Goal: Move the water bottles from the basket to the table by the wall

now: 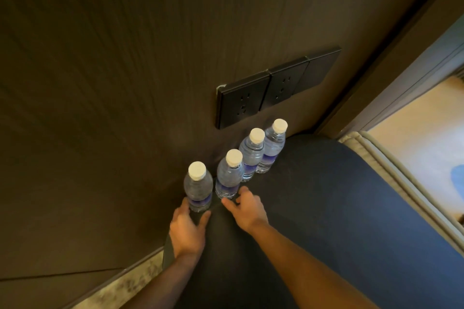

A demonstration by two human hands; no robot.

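Water bottles, four of them, stand upright in a row on the dark table [326,195], along its edge by the wall [125,83]. Each is clear ribbed plastic with a white cap and a blue label band low on the body. The nearest bottle [198,187] sits at the left end; the left hand [187,229] cups its base, thumb and fingers spread open around it, and whether they press on the plastic cannot be told. The right hand [247,211] rests with loose, parted fingers just in front of the second bottle [229,175], fingertips near its foot. Farther along stand the third bottle [251,154] and the fourth bottle [272,147], close together. Behind them, black socket plates [263,90] are set in the wall.
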